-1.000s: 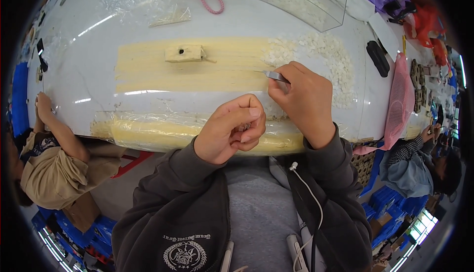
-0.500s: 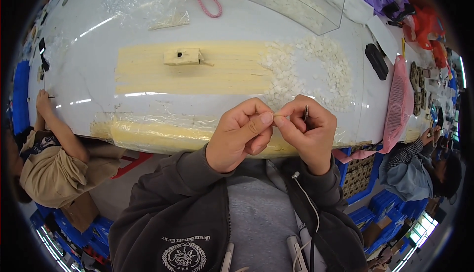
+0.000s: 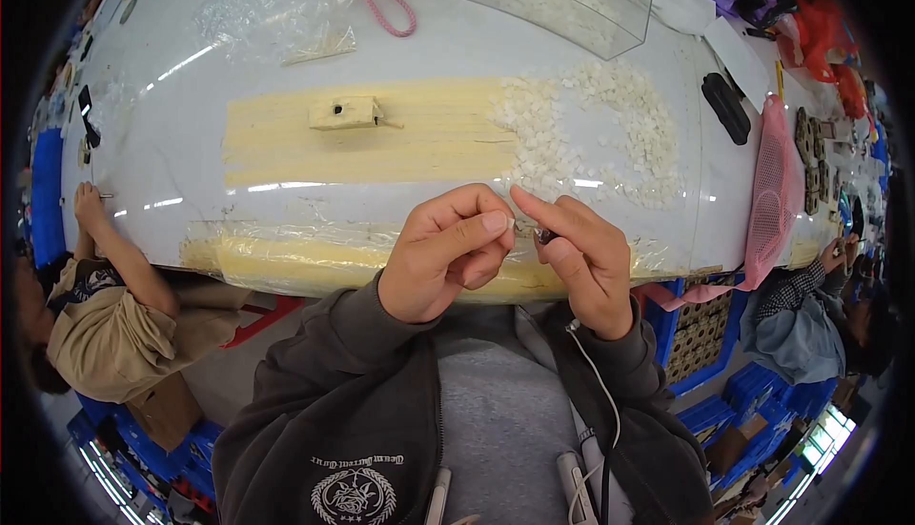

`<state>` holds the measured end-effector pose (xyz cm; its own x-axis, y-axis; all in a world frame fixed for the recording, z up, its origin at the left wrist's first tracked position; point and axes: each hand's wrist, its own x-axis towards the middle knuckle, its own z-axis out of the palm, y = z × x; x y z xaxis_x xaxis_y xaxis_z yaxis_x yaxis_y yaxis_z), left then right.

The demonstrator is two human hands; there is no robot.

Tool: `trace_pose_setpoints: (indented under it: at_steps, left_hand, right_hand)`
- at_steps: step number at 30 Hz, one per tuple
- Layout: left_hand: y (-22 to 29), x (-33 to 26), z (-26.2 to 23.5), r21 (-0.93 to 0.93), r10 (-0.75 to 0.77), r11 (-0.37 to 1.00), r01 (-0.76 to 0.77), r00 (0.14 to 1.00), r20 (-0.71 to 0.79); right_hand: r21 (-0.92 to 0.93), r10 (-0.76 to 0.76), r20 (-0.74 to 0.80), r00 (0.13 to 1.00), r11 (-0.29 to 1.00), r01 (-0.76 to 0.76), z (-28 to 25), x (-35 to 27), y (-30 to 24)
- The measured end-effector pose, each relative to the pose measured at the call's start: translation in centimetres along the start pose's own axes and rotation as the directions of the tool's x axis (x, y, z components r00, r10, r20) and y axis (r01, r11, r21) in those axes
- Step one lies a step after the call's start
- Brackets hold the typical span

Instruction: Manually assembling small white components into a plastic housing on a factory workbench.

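Just over the near edge of the table, my left hand (image 3: 450, 251) is closed in a pinch, thumb against index finger. A tiny pale chip (image 3: 510, 224) shows at those fingertips, most of it covered. My right hand (image 3: 583, 256) is a short gap away, its index finger stretched toward the left hand. Its thumb and curled fingers hold a small dark metal tool (image 3: 545, 235), mostly hidden. Beyond both hands lies a spread of loose white chips (image 3: 543, 134) on the table (image 3: 419, 58). A small cream block with a dark hole (image 3: 343, 113) sits on a yellow taped strip (image 3: 286, 153).
A clear plastic bin (image 3: 624, 44) with white chips stands at the back. A pink braided strap (image 3: 381, 6), a clear plastic bag (image 3: 276, 10), a black case (image 3: 726, 109) and pink mesh (image 3: 770, 182) lie around. One person (image 3: 124, 315) sits at left, another (image 3: 801, 315) at right.
My hands have come apart from where their fingertips met. The right index finger has straightened, and the metal tool has turned down toward the thumb. The left hand has shifted slightly left.
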<state>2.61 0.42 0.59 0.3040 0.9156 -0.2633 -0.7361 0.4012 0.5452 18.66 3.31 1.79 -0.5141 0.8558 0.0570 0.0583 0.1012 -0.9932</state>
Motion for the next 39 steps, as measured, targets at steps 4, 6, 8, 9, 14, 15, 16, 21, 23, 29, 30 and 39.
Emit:
trace_pose_setpoints:
  at_steps: [4,6,8,9,14,15,16,21,23,29,30,39]
  left_hand:
    - [0.1,0.3,-0.2,-0.087,-0.017,0.996,0.024,0.997,0.077]
    - [0.2,0.5,-0.3,-0.128,-0.064,0.989,0.076,0.993,0.095]
    - [0.2,0.6,-0.4,-0.169,-0.109,0.977,0.127,0.987,0.115]
    - [0.2,0.7,-0.4,-0.169,-0.108,0.977,0.127,0.988,0.113]
    - [0.3,1.1,-0.5,-0.172,-0.115,0.976,0.13,0.989,0.089]
    - [0.2,1.2,-0.5,-0.167,-0.11,0.978,0.125,0.99,0.093]
    - [0.2,1.2,-0.5,-0.162,-0.105,0.979,0.12,0.99,0.096]
    - [0.2,1.2,-0.1,-0.133,-0.104,0.984,0.115,0.991,0.089]
    - [0.2,1.2,0.0,-0.114,-0.111,0.986,0.119,0.991,0.076]
    - [-0.1,1.7,0.1,-0.158,-0.108,0.98,0.125,0.988,0.113]
    - [0.0,1.7,0.2,-0.138,-0.107,0.983,0.119,0.99,0.089]
    - [0.0,2.2,0.3,-0.111,-0.132,0.984,0.142,0.987,0.097]
  right_hand:
    - [-0.06,-0.034,-0.002,0.999,0.998,0.033,0.1,0.2,-0.1]
    - [-0.072,-0.048,0.0,0.999,0.996,0.048,-0.1,0.2,0.1]
    - [-0.084,-0.062,0.003,0.998,0.995,0.062,-0.2,0.3,0.3]
    - [-0.082,-0.062,0.004,0.998,0.995,0.062,-0.2,0.3,0.4]
    - [-0.104,-0.062,0.004,0.998,0.993,0.062,-0.4,0.6,0.7]
    - [-0.11,-0.06,0.004,0.998,0.992,0.06,-0.4,0.6,0.6]
    - [-0.115,-0.058,0.004,0.998,0.992,0.058,-0.4,0.6,0.6]
    - [-0.102,-0.042,-0.002,0.999,0.994,0.041,-0.4,0.4,0.4]
    - [-0.081,-0.031,-0.007,1.0,0.996,0.03,-0.5,0.3,0.4]
    - [-0.12,-0.022,-0.028,0.999,0.993,0.018,-0.8,0.4,0.1]
    - [-0.124,-0.024,-0.024,0.999,0.992,0.02,-0.9,0.4,0.1]
    - [-0.32,-0.063,-0.141,0.988,0.947,0.015,-0.7,1.2,-0.2]
